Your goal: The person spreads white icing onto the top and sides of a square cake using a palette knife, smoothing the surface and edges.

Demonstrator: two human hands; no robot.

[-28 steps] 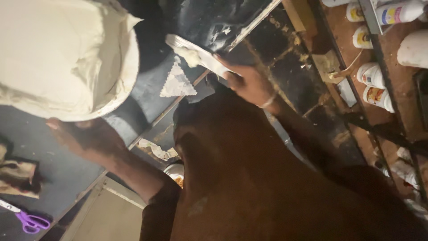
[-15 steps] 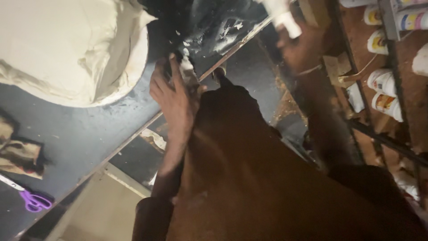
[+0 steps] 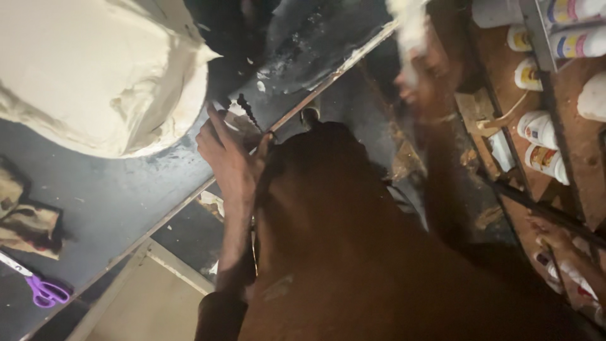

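While my left hand point(image 3: 232, 163) rests spread and empty at the dark table's point(image 3: 120, 196) metal edge, mid-frame, just below the big cream mound point(image 3: 95, 69) in the upper left, my right hand point(image 3: 424, 66) blurs at the top, gripping a pale scraper point(image 3: 407, 22) smeared white. Purple scissors point(image 3: 44, 290) lie lower left. Bottles point(image 3: 543, 142) line the shelves at right.
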